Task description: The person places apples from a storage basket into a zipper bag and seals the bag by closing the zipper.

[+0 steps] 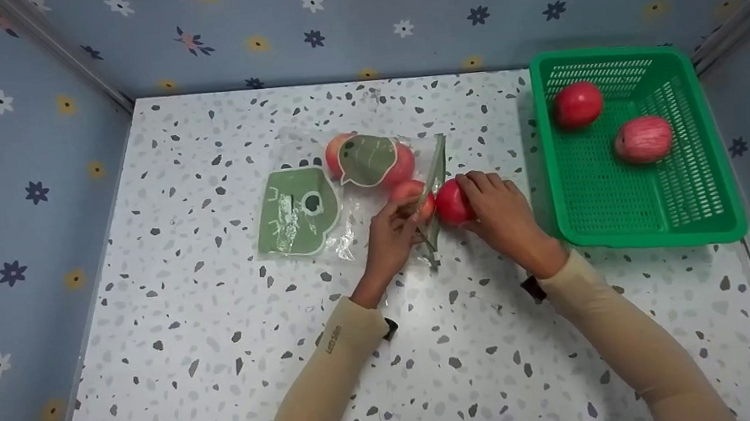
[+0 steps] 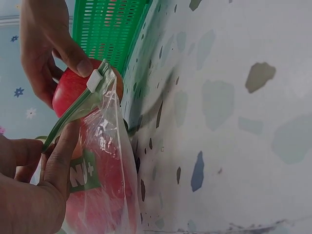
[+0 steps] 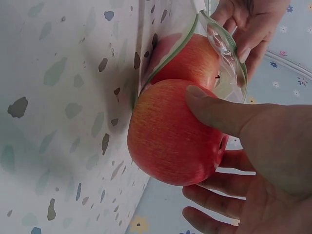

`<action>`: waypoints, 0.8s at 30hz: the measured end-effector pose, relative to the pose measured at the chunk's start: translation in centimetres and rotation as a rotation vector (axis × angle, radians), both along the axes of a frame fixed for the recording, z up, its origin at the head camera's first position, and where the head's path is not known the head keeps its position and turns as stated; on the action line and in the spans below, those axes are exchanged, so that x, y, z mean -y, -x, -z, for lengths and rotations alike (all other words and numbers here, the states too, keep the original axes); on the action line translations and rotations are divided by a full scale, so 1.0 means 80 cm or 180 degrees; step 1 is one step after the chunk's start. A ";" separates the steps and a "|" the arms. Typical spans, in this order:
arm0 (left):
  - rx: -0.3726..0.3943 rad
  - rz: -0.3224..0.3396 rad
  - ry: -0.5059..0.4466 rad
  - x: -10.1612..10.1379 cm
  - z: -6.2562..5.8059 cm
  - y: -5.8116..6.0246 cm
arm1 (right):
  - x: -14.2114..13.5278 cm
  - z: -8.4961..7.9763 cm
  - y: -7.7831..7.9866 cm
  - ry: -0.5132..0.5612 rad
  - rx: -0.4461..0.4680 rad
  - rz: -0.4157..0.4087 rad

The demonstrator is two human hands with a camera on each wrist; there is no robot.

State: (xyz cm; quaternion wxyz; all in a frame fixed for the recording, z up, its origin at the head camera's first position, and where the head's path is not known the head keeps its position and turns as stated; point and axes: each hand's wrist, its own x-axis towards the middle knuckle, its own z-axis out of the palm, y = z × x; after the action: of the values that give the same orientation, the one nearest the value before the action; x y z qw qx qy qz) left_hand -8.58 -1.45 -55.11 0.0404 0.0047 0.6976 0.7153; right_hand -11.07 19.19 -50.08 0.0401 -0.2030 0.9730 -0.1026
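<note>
A clear zip bag (image 1: 349, 230) with green printing lies on the table, several apples inside it. My left hand (image 1: 392, 236) pinches the green zip edge of its mouth, which gapes in the right wrist view. At that mouth, my right hand (image 1: 500, 209) grips a red apple (image 3: 170, 131), thumb on one side and fingers on the other. Just behind it, another apple (image 3: 195, 58) sits inside the opening. A white slider (image 2: 94, 81) shows on the zip in the left wrist view.
To the right stands a green basket (image 1: 554, 172) holding a red apple (image 1: 578, 105) and a streaked pink-red apple (image 1: 644, 140). Flower-patterned walls (image 1: 357, 26) enclose the speckled white table (image 1: 211, 364) at the back and both sides.
</note>
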 end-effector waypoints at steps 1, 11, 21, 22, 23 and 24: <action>0.0002 0.0000 0.0006 0.000 0.000 0.000 | 0.001 0.001 0.000 0.0003 -0.0010 -0.0007; -0.0076 0.0037 -0.0030 0.001 -0.002 -0.002 | 0.006 0.009 0.000 0.0121 -0.0150 -0.0093; -0.0066 -0.0003 -0.0075 -0.001 -0.002 0.000 | 0.015 0.012 0.000 0.0229 -0.0212 -0.0098; -0.0082 -0.0006 -0.0056 -0.001 -0.001 0.000 | 0.016 0.012 0.000 0.0245 -0.0190 -0.0083; -0.0090 -0.0013 -0.0035 -0.001 -0.001 0.000 | 0.016 0.013 0.000 0.0260 -0.0184 -0.0074; -0.0099 -0.0016 -0.0008 -0.001 -0.001 0.001 | 0.017 0.013 0.000 0.0272 -0.0173 -0.0065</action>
State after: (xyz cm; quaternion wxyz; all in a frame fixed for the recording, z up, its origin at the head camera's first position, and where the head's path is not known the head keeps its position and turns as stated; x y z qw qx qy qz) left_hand -8.64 -1.37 -55.05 0.0277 0.0140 0.6973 0.7161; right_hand -11.10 17.86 -51.12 0.0060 -0.2172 0.9663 -0.1381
